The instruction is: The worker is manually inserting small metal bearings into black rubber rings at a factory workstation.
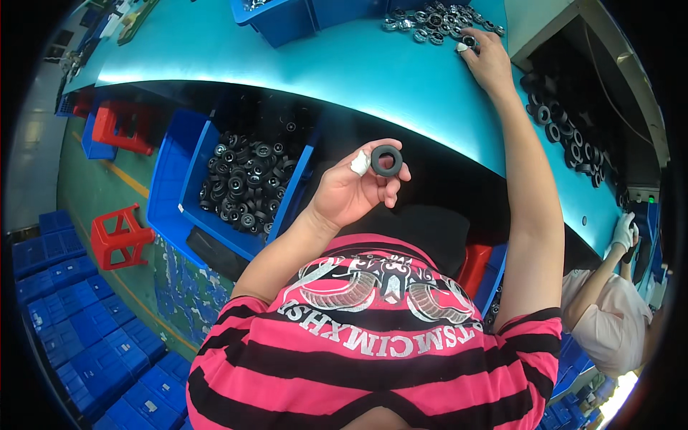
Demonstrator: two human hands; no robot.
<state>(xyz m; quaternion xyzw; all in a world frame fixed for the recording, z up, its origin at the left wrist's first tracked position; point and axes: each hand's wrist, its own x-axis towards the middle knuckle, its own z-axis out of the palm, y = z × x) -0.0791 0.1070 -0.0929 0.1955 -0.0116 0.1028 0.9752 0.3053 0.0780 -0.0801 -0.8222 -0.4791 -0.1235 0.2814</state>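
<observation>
My left hand (pixel 356 188), raised in front of my body, pinches a small black rubber tire (pixel 387 173) with its open hole in view. White wrapping covers that hand's thumb tip. Out over the turquoise table (pixel 301 68), my right hand (pixel 490 66) grips a small wheel hub (pixel 469 41) between thumb and fingers; its thumb tip is white-wrapped too. Just beyond that hand lies a loose pile of shiny chrome hubs (pixel 436 23). Along the table to the right sit many black tires (pixel 553 133).
A blue bin (pixel 188 161) full of black wheels stands below the table edge. Blue containers (pixel 279 23) sit at the far side. Red stools (pixel 120 236) and stacked blue crates (pixel 79 322) are on the left. A co-worker's gloved hand (pixel 624 231) is at the right.
</observation>
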